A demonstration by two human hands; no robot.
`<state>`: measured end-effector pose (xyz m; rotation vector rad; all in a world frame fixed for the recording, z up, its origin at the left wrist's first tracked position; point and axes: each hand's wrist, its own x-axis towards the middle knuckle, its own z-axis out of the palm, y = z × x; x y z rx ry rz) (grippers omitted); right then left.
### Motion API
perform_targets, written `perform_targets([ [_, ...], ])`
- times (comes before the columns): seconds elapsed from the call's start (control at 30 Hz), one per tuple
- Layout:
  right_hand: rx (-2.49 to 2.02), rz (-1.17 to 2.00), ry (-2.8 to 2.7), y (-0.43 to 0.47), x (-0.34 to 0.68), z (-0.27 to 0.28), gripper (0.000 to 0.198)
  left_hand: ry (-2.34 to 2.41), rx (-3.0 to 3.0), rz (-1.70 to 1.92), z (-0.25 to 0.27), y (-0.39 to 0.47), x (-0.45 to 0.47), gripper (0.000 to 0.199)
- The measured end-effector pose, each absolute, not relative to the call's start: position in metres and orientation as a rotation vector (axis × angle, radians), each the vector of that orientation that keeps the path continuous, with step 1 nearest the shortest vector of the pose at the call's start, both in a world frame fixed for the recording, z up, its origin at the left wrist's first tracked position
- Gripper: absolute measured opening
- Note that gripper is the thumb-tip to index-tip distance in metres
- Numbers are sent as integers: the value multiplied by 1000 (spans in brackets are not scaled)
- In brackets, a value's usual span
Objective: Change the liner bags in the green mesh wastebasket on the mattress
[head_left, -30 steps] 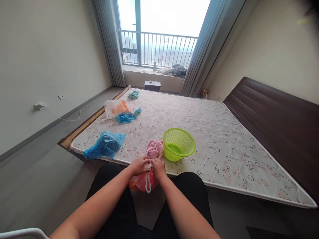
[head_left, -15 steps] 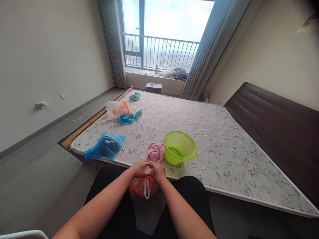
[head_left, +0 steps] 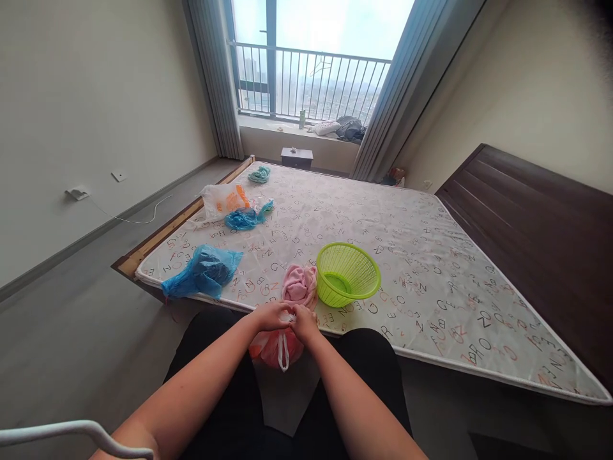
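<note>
Between my knees, at the mattress edge, hangs a plastic bag [head_left: 274, 350] with red contents and white handles. My left hand [head_left: 274, 316] is closed on the gathered top of this bag. My right hand [head_left: 303, 323] pinches the same part from the other side, and the fingers of both hands meet. A bit of whitish plastic shows between them; the exact hold is partly hidden. Just beyond my hands lies a crumpled pink cloth [head_left: 299, 285]. It sits against a green plastic basket [head_left: 345, 276], whose visible inside holds nothing.
The letter-printed mattress [head_left: 373, 220] fills the middle. On its left lie a blue plastic bag [head_left: 205, 271], a smaller blue bag [head_left: 243, 218], a white-orange bag [head_left: 223, 199] and a teal bundle [head_left: 259, 174]. A dark headboard [head_left: 531, 191] stands at right. A white bar [head_left: 71, 432] shows lower left.
The view has tipped slightly down, so the scene sits a little higher. Both hands stay together on the bag's top, with only slight finger movement.
</note>
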<state>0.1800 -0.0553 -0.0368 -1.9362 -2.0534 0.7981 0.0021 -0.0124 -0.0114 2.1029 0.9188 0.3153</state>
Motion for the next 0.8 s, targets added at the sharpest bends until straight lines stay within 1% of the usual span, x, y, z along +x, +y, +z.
perform_targets([
  [0.2, -1919, 859, -2020, -54, 180, -38, 32, 929, 2054, 283, -10, -12, 4, 39],
  [0.37, -1893, 914, -1978, -53, 181, -42, 32, 925, 2063, 277, -3, -13, 7, 40],
  [0.5, -1856, 931, -1952, -53, 181, -49, 35, 973, 2061, 244, 0, -14, 8, 37],
  [0.7, -1759, 946, -1910, -51, 182, -59, 34, 947, 2043, 253, 4, -15, 8, 43],
  [0.8, -1747, 947, -1908, -51, 182, -62, 31, 954, 2061, 231, 2, -14, 8, 41],
])
